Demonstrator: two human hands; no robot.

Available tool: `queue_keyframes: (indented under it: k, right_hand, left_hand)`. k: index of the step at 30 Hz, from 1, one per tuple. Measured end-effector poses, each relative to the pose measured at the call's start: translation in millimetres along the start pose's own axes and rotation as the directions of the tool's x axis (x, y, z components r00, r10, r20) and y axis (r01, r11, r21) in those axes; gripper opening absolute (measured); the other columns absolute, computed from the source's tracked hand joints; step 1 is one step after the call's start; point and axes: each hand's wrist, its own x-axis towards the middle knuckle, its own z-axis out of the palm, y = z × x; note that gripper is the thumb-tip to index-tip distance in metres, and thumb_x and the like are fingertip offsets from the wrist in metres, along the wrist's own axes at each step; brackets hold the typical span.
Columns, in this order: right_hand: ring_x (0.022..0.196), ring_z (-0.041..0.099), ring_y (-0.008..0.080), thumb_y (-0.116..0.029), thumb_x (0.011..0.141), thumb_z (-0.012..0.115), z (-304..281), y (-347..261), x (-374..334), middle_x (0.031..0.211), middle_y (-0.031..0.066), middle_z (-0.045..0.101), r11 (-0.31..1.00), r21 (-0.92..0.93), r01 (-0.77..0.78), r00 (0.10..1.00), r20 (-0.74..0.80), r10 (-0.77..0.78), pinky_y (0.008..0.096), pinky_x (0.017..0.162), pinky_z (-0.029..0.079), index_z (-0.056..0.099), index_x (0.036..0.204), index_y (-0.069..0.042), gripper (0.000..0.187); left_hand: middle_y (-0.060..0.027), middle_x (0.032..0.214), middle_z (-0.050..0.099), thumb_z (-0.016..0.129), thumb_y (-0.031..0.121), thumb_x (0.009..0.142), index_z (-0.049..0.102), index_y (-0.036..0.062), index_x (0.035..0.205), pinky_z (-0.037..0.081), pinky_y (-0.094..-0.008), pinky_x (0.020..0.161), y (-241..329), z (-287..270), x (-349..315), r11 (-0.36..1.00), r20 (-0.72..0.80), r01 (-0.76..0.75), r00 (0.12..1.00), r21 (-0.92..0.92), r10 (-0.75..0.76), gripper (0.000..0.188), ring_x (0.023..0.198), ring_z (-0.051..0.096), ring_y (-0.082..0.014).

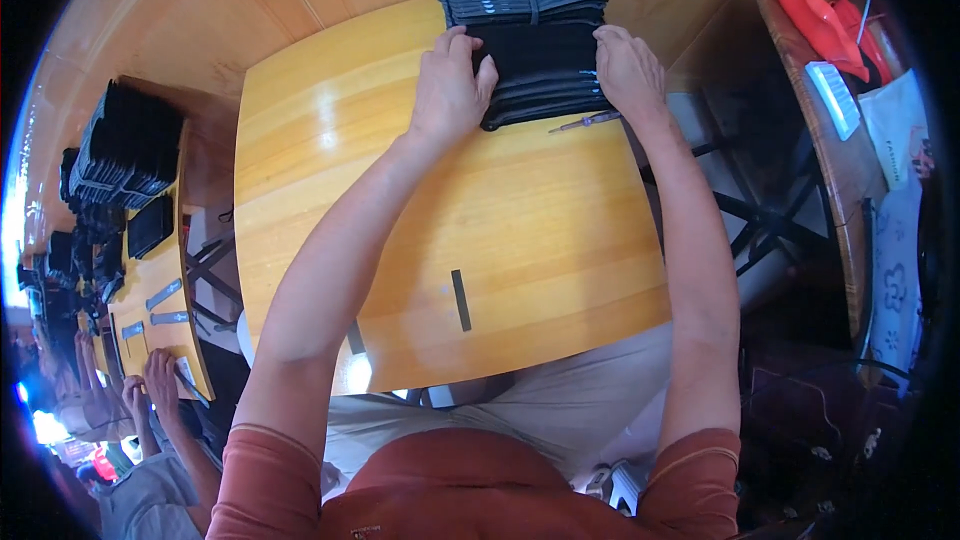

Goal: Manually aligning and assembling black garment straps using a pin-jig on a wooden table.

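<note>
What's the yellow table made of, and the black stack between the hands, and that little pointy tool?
The table: probably wood or wood-look board, shiny, with grain streaks and bright glare spots.
The black stack: looks like dull, soft fabric, since its edges show folded, rounded layers.
The tool: purplish handle, perhaps plastic; thin shaft, perhaps metal; too small to be sure.

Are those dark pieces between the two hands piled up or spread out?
Piled up: the near side of the dark stack shows several layered edges, with the left hand and right hand at its ends.
</note>
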Motion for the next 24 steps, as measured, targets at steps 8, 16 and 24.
queue_keyframes:
  k: [8, 16, 24]
  right_hand:
    - [0.096, 0.064, 0.0397, -0.021, 0.101, 0.050, 9.3, 1.0, -15.1, 0.116, 0.0131, 0.071, 0.999, 0.031, 0.011, 0.996, -0.084, -0.009, 0.0490, 0.086, 0.053, 0.067, 0.120, -0.009, 0.028]
    - [0.094, 0.064, 0.0375, -0.027, 0.102, 0.053, 9.3, 1.9, -26.9, 0.125, 0.0104, 0.069, 0.986, 0.164, -0.001, 0.992, -0.121, 0.021, 0.0446, 0.087, 0.052, 0.069, 0.121, -0.011, 0.029]
    - [0.101, 0.065, 0.0381, -0.031, 0.105, 0.049, 16.9, 7.9, -32.5, 0.133, 0.0114, 0.065, 0.978, 0.209, -0.013, 0.992, -0.119, 0.038, 0.0426, 0.095, 0.050, 0.066, 0.128, -0.008, 0.037]
  left_hand:
    - [-0.0266, 0.127, 0.057, 0.058, 0.011, 0.097, 0.053, -0.0022, 0.119, 0.044, -0.0482, 0.099, 6.4, 14.8, -20.8, 0.997, -0.087, -0.053, 0.995, 0.063, 0.058, 0.026, 0.110, 0.054, -0.0444]
    - [-0.0246, 0.134, 0.054, 0.056, 0.012, 0.098, 0.055, -0.0019, 0.120, 0.042, -0.0479, 0.104, 8.1, 15.3, -27.3, 0.999, -0.102, -0.037, 0.994, 0.011, 0.038, 0.025, 0.117, 0.051, -0.0432]
    - [-0.0198, 0.137, 0.054, 0.058, 0.019, 0.099, 0.058, 0.0024, 0.123, 0.046, -0.0481, 0.101, 14.9, 12.7, -29.2, 0.996, -0.043, 0.030, 0.999, 0.079, -0.026, 0.029, 0.117, 0.052, -0.0427]
